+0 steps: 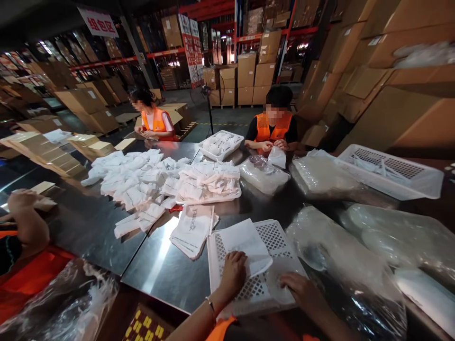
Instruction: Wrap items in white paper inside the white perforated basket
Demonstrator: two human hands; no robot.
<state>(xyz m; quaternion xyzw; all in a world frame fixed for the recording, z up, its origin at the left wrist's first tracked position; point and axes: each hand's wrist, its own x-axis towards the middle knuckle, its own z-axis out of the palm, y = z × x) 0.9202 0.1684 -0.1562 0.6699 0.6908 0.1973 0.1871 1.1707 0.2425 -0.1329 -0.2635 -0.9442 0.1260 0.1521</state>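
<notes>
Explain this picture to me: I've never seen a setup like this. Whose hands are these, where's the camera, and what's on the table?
There is no machine here. The single picture comes from a camera on a person's head, looking forward and down, so the two bare hands at the bottom are the wearer's own. The fingers of the left hand lie on a white bag over a perforated white basket. The right hand touches something pale and translucent, too unclear to name. On the metal table are also a printed stack, heaped white packets and clear plastic bags. Other people work around it, including two opposite in orange vests.
</notes>
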